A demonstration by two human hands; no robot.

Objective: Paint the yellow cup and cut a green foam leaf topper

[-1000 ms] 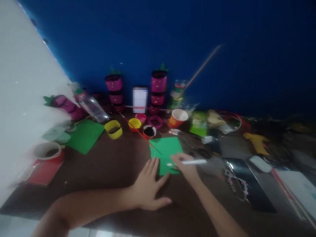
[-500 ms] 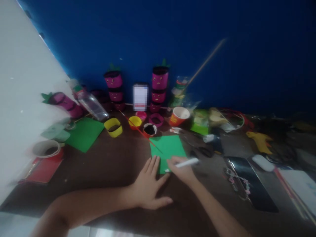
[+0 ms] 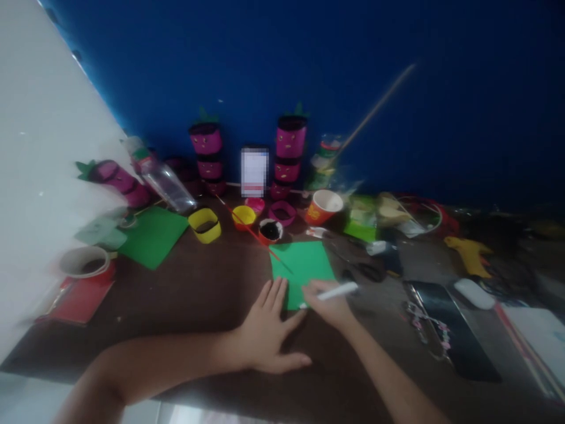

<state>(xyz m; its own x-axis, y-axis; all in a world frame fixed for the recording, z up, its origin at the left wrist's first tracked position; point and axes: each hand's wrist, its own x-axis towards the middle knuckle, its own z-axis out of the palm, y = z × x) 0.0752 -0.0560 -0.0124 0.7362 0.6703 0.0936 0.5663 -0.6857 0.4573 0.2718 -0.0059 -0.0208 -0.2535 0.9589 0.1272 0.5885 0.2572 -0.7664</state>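
Observation:
A green sheet (image 3: 304, 262) lies on the dark table in front of me. My left hand (image 3: 269, 330) rests with spread fingers, its fingertips at the sheet's lower left edge. A white marker (image 3: 338, 291) is held in my right hand (image 3: 329, 303), its tip low over the sheet near its bottom edge. Blur hides whether the tip touches. Across the sheet's upper left corner reaches a thin red paintbrush (image 3: 260, 241). Just behind the sheet stands a small cup of dark paint (image 3: 270, 231).
Behind are purple stacked figures (image 3: 291, 141), a phone (image 3: 255, 172), a yellow ring (image 3: 204, 225) and a paper cup (image 3: 324, 207). At left lie a plastic bottle (image 3: 170, 185) and another green sheet (image 3: 154, 235). To the right are scissors (image 3: 368, 271), a black tablet-like slab (image 3: 459, 335) and a yellow glue gun (image 3: 470, 254).
The whole view has shifted slightly. Both hands keep nearly the same places on the green sheet, and the marker stays in my right hand.

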